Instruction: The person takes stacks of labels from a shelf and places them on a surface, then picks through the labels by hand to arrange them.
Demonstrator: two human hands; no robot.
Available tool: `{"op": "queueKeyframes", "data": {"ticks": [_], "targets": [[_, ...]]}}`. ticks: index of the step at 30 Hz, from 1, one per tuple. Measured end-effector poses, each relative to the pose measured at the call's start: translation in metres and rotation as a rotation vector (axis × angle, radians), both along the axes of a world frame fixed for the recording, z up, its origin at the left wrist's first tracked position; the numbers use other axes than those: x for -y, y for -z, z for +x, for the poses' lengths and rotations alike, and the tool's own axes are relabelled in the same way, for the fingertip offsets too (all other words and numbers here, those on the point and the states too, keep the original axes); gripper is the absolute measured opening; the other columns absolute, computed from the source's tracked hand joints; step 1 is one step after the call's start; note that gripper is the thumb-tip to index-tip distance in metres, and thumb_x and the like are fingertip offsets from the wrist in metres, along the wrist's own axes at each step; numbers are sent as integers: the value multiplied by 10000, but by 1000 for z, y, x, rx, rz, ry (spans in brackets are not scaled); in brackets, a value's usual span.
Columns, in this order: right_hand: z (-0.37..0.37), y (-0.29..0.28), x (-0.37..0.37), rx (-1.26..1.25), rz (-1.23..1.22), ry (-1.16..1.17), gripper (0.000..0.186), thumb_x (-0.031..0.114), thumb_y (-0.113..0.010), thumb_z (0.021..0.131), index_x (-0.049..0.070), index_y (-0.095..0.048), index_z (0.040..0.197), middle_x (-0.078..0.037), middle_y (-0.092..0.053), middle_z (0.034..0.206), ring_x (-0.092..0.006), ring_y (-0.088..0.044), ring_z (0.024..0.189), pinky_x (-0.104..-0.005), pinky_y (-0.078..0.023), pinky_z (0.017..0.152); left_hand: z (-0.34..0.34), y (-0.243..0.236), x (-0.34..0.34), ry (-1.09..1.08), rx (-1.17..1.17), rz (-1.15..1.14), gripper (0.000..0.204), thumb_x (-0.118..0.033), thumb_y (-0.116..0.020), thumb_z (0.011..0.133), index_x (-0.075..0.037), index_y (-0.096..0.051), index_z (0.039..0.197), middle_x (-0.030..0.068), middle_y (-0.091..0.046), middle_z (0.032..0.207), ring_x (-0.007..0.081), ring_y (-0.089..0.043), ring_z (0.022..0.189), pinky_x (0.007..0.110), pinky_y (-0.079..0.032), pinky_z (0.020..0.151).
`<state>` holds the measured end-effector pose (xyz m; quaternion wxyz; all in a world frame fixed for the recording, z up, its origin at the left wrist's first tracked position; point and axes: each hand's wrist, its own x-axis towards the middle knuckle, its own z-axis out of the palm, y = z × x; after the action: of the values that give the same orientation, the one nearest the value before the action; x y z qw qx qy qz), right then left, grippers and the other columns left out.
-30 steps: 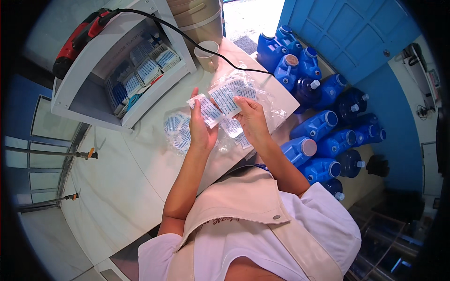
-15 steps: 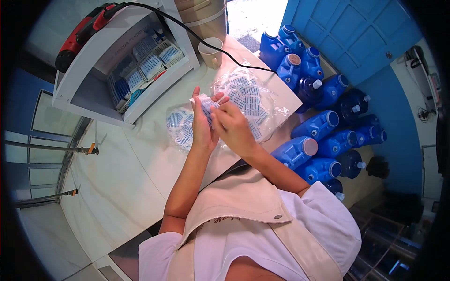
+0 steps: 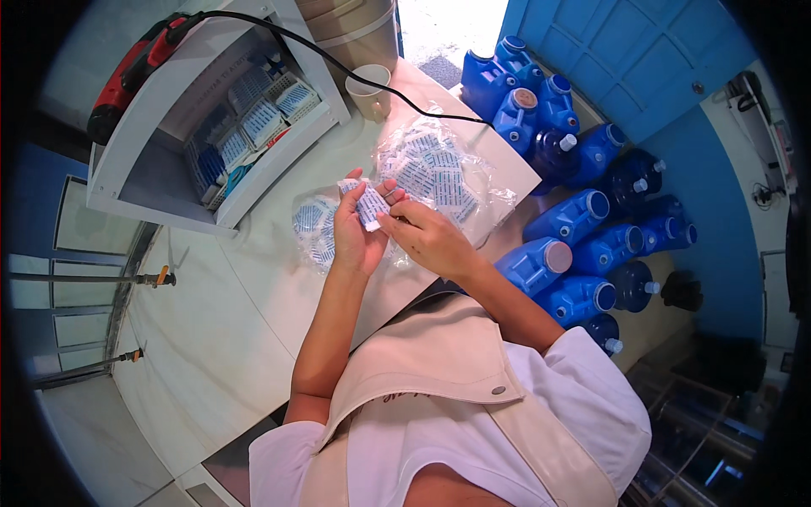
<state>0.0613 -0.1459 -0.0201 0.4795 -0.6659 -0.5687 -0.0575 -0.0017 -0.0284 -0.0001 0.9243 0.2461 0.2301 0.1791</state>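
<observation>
My left hand (image 3: 358,239) is closed around a small bundle of white slips with blue print (image 3: 370,208), palm turned up and thumb along one side. At the bundle's lower right corner, the bent fingers of my right hand (image 3: 429,241) pinch its edge. Beyond my hands lies a large clear plastic bag (image 3: 432,173) full of similar blue-printed white pieces. A smaller clear bag (image 3: 313,226) of the same pieces rests beside my left hand, partly hidden by it.
A white open-fronted box (image 3: 245,190) at the left holds baskets of printed slips (image 3: 263,123). On top lies a red-and-black tool (image 3: 139,76), its black cord (image 3: 405,97) crossing the table (image 3: 245,279). A mug (image 3: 369,91) stands behind; several blue water jugs (image 3: 566,216) stand right.
The bundle has tilted so that more of its printed face shows between my hands. My right hand has shifted slightly lower and to the right. The whole view has moved a little.
</observation>
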Motion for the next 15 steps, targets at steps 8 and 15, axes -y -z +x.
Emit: {"op": "queueKeyframes", "data": {"ticks": [8, 15], "targets": [[65, 11, 15, -275, -162, 112, 238, -57, -589, 741, -18, -612, 975, -156, -589, 957, -282, -597, 800, -326, -486, 713, -1, 11, -12, 19, -98, 71, 342, -78, -321, 904, -30, -352, 1241, 243, -545, 1090, 333, -554, 1000, 428, -464, 909], [105, 29, 11, -215, -763, 203, 160, -20, -597, 761, -17, -621, 918, -149, -627, 860, -262, -618, 837, -300, -475, 732, 10, 12, -10, 98, -149, 135, 301, -94, -387, 896, 56, -456, 1148, 190, -590, 969, 262, -603, 846, 378, -517, 785]]}}
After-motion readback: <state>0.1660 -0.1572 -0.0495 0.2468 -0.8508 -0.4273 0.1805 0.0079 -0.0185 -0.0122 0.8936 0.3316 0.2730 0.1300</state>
